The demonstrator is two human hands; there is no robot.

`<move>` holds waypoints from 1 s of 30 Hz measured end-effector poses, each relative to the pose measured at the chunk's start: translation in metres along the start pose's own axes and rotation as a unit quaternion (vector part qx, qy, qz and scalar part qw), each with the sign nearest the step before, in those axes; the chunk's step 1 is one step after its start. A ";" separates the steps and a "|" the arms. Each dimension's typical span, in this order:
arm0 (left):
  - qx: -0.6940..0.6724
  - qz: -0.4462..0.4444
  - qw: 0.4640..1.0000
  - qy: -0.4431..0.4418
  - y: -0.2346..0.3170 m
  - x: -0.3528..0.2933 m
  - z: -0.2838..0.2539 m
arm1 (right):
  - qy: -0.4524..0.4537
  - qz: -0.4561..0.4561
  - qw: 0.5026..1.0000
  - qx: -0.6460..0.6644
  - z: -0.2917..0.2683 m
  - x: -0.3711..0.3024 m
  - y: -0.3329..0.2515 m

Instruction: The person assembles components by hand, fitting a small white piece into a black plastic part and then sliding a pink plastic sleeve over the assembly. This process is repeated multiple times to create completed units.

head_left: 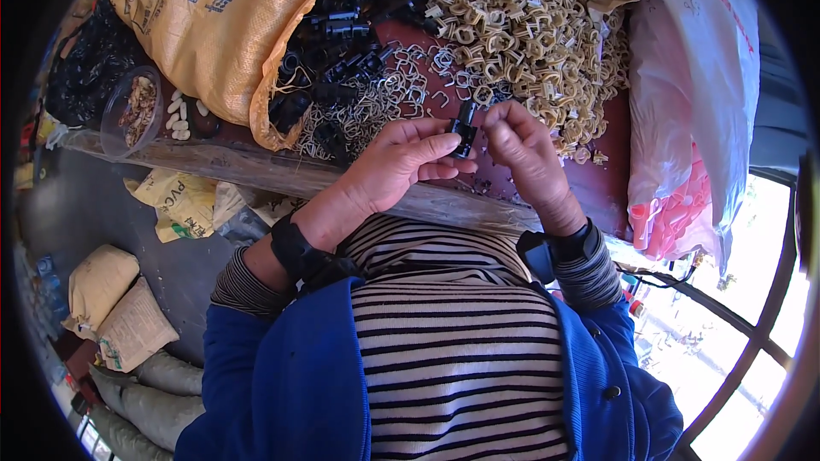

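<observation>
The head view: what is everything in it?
table: one, dark red, upper middle
big sack: one, orange, upper left
loose tubes: many, black, at sack's mouth
clips: many, silver, beside loose tubes
rings: many, cream, right of clips
plastic bag: one, whitish, right
small pieces: many, pink, in that bag
tub: one, clear, left of sack
lumps: several, white, beside tub
flat bag: one, yellow, below table
floor bags: two, tan, lower left
window frame: one, dark, right
jacket: one, blue, bottom
shirt: one, black-and-white, inside jacket
held tube: one, black, in left hand
left hand: one, bare, holding tube
right hand: one, bare, near tube
</observation>
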State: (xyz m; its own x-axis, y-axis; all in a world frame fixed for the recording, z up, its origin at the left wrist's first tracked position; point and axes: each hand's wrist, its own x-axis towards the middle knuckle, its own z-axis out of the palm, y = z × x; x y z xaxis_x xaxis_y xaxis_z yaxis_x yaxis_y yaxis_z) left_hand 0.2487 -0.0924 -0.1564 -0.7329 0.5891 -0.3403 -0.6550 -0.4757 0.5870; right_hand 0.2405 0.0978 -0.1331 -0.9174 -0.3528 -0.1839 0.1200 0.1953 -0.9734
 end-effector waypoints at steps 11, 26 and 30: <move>0.001 0.020 1.000 0.015 -0.006 0.003 0.000 | -0.026 0.186 0.925 0.330 -0.004 -0.003 0.014; -0.035 0.075 0.995 -0.051 -0.011 0.010 0.007 | -0.011 0.141 0.932 0.333 0.009 -0.004 0.015; 0.023 0.076 0.995 -0.052 -0.007 0.009 0.013 | -0.028 0.155 0.937 0.312 0.005 -0.004 0.019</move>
State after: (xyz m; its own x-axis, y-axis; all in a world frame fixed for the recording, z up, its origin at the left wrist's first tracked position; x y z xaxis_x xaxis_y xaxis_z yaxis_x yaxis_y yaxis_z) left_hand 0.2494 -0.0753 -0.1545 -0.7988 0.5775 -0.1688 -0.5270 -0.5361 0.6595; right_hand 0.2487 0.0987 -0.1515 -0.7827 -0.4184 -0.4608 0.5916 -0.2701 -0.7596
